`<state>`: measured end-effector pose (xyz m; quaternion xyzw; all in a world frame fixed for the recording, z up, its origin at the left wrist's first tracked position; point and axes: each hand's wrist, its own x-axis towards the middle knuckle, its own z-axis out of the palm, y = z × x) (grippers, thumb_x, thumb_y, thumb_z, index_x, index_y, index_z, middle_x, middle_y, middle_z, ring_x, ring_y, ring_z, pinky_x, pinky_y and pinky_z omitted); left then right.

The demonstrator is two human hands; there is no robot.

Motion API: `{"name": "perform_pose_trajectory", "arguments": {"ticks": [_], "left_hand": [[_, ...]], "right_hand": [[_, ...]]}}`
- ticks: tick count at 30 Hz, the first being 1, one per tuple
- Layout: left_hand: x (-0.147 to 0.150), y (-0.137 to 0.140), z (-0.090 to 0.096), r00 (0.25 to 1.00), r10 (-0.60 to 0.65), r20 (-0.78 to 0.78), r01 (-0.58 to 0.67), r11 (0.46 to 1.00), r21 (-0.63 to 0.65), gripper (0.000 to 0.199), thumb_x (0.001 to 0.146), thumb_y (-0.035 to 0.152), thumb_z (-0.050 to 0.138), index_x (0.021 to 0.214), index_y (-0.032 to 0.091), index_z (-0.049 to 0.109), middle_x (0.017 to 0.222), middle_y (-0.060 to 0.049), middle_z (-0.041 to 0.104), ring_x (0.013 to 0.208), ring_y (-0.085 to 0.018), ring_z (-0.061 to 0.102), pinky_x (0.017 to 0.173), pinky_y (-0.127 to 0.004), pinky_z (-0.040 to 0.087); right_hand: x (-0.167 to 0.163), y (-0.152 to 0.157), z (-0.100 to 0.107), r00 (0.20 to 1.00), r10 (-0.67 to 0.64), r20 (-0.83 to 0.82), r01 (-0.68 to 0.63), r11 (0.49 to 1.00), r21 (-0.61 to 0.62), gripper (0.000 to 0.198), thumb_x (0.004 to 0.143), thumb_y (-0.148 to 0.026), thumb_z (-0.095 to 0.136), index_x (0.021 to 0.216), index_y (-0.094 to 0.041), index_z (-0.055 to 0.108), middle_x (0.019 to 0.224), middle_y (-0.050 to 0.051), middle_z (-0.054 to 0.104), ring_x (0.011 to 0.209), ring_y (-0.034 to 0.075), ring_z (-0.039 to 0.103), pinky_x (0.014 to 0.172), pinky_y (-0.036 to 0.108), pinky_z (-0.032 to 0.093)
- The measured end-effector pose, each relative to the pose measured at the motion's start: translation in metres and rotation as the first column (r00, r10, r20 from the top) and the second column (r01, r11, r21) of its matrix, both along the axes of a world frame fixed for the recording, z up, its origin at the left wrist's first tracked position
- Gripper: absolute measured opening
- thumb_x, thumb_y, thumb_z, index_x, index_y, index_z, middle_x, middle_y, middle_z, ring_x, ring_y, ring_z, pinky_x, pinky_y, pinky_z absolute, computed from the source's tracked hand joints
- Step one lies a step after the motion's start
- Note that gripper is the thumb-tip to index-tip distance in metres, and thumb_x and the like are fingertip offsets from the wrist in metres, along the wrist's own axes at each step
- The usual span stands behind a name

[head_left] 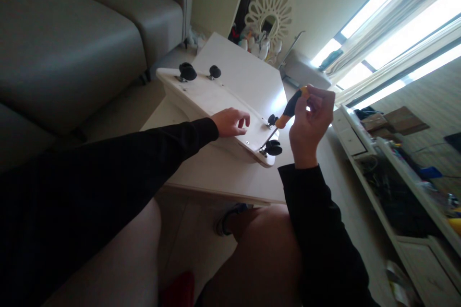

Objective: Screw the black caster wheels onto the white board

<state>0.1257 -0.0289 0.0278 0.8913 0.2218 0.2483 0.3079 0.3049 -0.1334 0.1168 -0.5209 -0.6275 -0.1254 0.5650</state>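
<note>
A long white board (212, 91) with rounded corners lies across a white table, its caster side facing up. Two black casters, one of them this caster (188, 72), stand at its far left end. At the right end sit a smaller-looking caster (272, 120) and a nearer caster (273, 147). My right hand (311, 120) grips the handle of a yellow and black screwdriver (291, 108). The screwdriver's tip slants down to the mounting plate of the nearer right caster. My left hand (232, 122) rests on the board with loosely curled, parted fingers, holding nothing.
Under the board is the white table (212, 165). A grey sofa (72, 24) stands at the left. A cabinet (389, 187) with boxes and clutter runs along the right. Behind are a round mirror with a petal frame (269, 17) and bright windows.
</note>
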Motion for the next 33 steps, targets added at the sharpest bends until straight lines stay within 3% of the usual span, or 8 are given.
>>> {"name": "perform_pose_trajectory", "arguments": {"ticks": [4,9,17,20,24,29,33], "left_hand": [[0.0,0.001,-0.003,1.0,-0.006,0.012,0.006,1.0,0.013,0.022,0.08,0.027,0.066,0.098,0.016,0.073,0.079,-0.003,0.07,0.064,-0.014,0.058,0.067,-0.029,0.042],[0.0,0.0,-0.002,1.0,0.0,-0.014,0.0,1.0,-0.011,0.025,0.08,0.027,0.066,0.1,0.014,0.074,0.08,-0.004,0.07,0.066,-0.015,0.058,0.067,-0.03,0.042],[0.0,0.0,-0.002,1.0,-0.004,0.022,0.004,1.0,-0.018,0.019,0.079,0.027,0.067,0.095,0.017,0.072,0.078,-0.002,0.069,0.063,-0.013,0.055,0.065,-0.029,0.04],[-0.001,0.0,-0.002,1.0,-0.012,0.023,0.012,0.999,-0.03,0.019,0.08,0.026,0.067,0.095,0.016,0.071,0.078,-0.002,0.068,0.062,-0.013,0.055,0.063,-0.029,0.04],[-0.005,0.0,-0.001,0.998,-0.018,0.059,0.021,0.999,-0.05,0.018,0.081,0.025,0.068,0.096,0.015,0.07,0.077,-0.002,0.068,0.062,-0.012,0.054,0.064,-0.028,0.041],[-0.01,0.002,0.0,0.995,-0.013,0.094,0.021,0.996,-0.081,0.015,0.082,0.022,0.068,0.095,0.015,0.069,0.078,-0.001,0.068,0.061,-0.011,0.053,0.064,-0.027,0.042],[-0.012,0.002,-0.001,0.994,0.001,0.111,0.009,0.996,-0.09,0.013,0.085,0.023,0.067,0.096,0.016,0.068,0.078,0.0,0.067,0.061,-0.011,0.053,0.063,-0.027,0.043]], "right_hand": [[0.001,-0.001,0.006,0.997,-0.057,-0.057,0.055,0.998,-0.033,0.014,0.093,-0.026,0.059,0.106,-0.025,0.057,0.096,-0.001,0.067,0.084,0.013,0.068,0.07,0.029,0.052],[-0.001,-0.003,0.009,0.977,-0.203,-0.06,0.202,0.979,-0.031,0.031,0.08,-0.024,0.074,0.103,-0.025,0.054,0.098,-0.001,0.066,0.087,0.014,0.064,0.072,0.03,0.054],[-0.009,-0.006,0.0,0.987,-0.128,-0.098,0.128,0.992,-0.004,0.026,0.089,-0.026,0.059,0.113,-0.029,0.05,0.109,0.003,0.056,0.091,0.016,0.064,0.076,0.036,0.057],[-0.008,-0.012,0.008,0.987,-0.093,-0.133,0.116,0.978,0.172,0.026,0.091,-0.03,0.06,0.114,-0.031,0.048,0.112,0.004,0.051,0.102,0.021,0.064,0.087,0.044,0.058],[-0.009,-0.02,0.021,0.992,-0.083,-0.091,0.112,0.917,0.383,0.026,0.09,-0.025,0.061,0.114,-0.027,0.05,0.114,0.007,0.052,0.105,0.021,0.063,0.095,0.047,0.058],[-0.017,-0.027,0.013,0.998,0.058,-0.034,-0.046,0.958,0.284,0.024,0.097,-0.027,0.056,0.12,-0.032,0.055,0.112,0.004,0.053,0.098,0.017,0.068,0.089,0.045,0.063],[-0.03,-0.036,0.004,0.991,0.114,0.075,-0.128,0.965,0.23,0.035,0.096,-0.025,0.061,0.129,-0.036,0.058,0.12,0.005,0.059,0.099,0.02,0.069,0.079,0.044,0.066]]}}
